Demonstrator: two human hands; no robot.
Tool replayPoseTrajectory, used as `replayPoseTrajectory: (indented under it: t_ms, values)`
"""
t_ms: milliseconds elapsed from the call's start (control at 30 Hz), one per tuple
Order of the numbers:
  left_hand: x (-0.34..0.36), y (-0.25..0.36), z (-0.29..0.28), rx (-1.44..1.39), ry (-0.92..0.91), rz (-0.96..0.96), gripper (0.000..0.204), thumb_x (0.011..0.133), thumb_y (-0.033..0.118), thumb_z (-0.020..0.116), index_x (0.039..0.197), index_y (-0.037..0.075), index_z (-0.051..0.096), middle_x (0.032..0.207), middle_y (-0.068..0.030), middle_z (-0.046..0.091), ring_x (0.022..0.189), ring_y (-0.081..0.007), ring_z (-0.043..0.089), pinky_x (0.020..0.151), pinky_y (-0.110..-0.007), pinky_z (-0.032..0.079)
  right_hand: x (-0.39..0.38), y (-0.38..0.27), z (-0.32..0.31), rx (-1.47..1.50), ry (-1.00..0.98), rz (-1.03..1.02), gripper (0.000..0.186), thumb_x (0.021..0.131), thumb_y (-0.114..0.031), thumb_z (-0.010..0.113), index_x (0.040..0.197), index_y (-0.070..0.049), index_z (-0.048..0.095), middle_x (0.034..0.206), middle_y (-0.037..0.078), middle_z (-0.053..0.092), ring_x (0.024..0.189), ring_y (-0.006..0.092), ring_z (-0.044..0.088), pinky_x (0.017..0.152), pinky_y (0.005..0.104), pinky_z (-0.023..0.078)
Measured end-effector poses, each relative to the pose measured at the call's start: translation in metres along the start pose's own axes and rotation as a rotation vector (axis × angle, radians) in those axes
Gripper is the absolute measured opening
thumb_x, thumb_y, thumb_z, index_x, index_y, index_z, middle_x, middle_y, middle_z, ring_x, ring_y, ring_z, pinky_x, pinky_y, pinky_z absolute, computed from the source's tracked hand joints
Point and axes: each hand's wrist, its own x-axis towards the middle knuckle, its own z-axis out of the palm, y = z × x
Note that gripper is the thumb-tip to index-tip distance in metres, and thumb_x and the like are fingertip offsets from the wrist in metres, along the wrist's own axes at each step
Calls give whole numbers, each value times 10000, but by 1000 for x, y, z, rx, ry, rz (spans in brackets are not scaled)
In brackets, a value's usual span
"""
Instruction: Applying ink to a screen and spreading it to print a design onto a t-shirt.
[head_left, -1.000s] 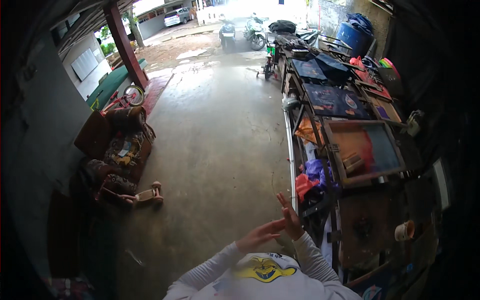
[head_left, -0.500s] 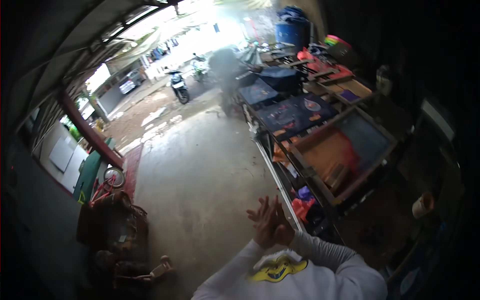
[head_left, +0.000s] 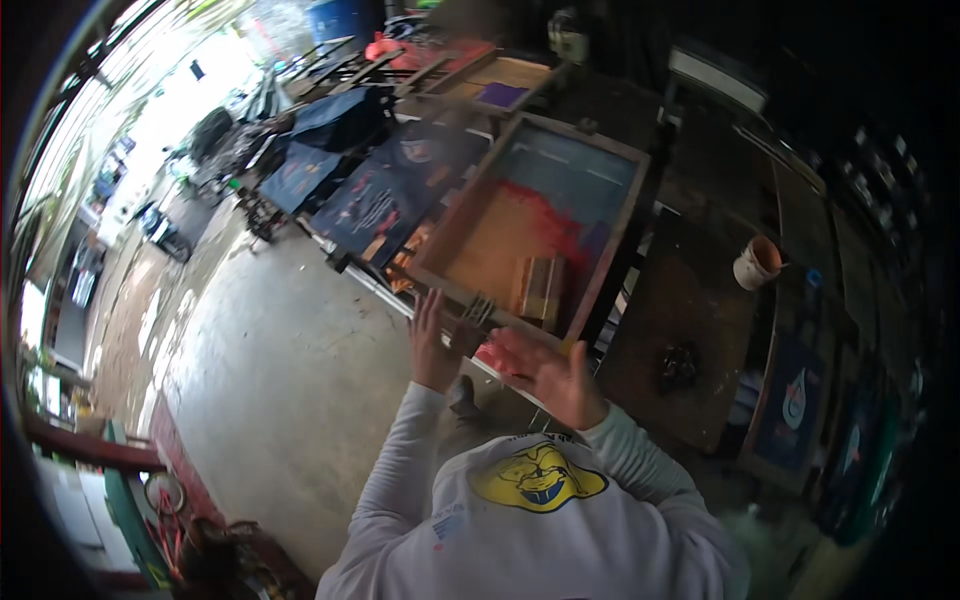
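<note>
My left hand (head_left: pixel 437 345) is raised at the near left corner of a wooden-framed printing screen (head_left: pixel 467 203), fingers stretched upward and holding nothing. To its right, my right hand (head_left: pixel 560 380) is open too, palm turned inward and thumb apart, slightly blurred. The hands are separate, just before the screen's near edge. Whether either touches the frame I cannot tell. Red ink (head_left: pixel 540 215) streaks across the screen's orange and blue-grey mesh. A wooden block, perhaps a squeegee (head_left: pixel 541 285), rests inside the frame near its close end. A metal clamp or hinge (head_left: pixel 479 307) sits on the near rim.
Dark printed cloth panels (head_left: pixel 385 200) lie along the bench beyond the screen. Another frame with a purple patch (head_left: pixel 502 94) stands farther back. On the right, a stained white pot (head_left: pixel 757 263) rests on a dark board. Concrete floor (head_left: pixel 260 350) stretches left toward parked motorbikes (head_left: pixel 165 232).
My hands have come apart from being pressed together. The view has turned right, bringing the printing screen in front of me.
</note>
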Motion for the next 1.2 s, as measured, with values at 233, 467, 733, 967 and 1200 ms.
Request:
replayPoseTrajectory:
  t_ms: [233, 467, 733, 967, 1200]
  values:
    - [98, -132, 57, -283, -326, -6, 278, 876, 164, 717, 1131, 53, 695, 1161, -159, 698, 1081, -361, 659, 931, -417, 519, -15, -36, -103, -253, 717, -131, 671, 1023, -626, 411, 1443, -109, 490, 1480, 91, 519, 1256, 231, 555, 984, 412, 471]
    - [249, -245, 162, -96, -404, -7, 410, 967, 406, 590, 1202, 74, 646, 1135, -240, 690, 1069, -422, 660, 861, -493, 525, 24, 16, -233, -784, 1212, 34, 577, 1004, -472, 594, 1396, -61, 495, 1372, 90, 574, 1147, 197, 584, 923, 345, 482]
    - [305, -315, 262, -38, -731, -173, 719, 970, 656, 453, 1282, 17, 558, 1139, -289, 676, 1098, -476, 635, 929, -506, 495, 71, 62, -310, -1129, 1434, 202, 720, 943, -595, 597, 1382, -31, 509, 1328, 208, 595, 1191, 351, 596, 990, 426, 468]
    - [301, -341, 314, -127, -728, -295, 837, 956, 724, 389, 1068, -61, 657, 992, -325, 687, 1028, -464, 668, 849, -508, 512, 74, 64, -334, -846, 1604, 289, 734, 934, -595, 559, 1375, -7, 551, 1364, 225, 590, 1266, 363, 560, 1028, 408, 442]
    - [282, -349, 308, -5, -627, -343, 873, 953, 747, 360, 982, -44, 728, 928, -334, 689, 974, -503, 664, 841, -543, 510, 98, 48, -298, -688, 1515, 448, 933, 933, -707, 478, 1557, -26, 351, 1583, 206, 383, 1496, 296, 323, 1184, 372, 277]
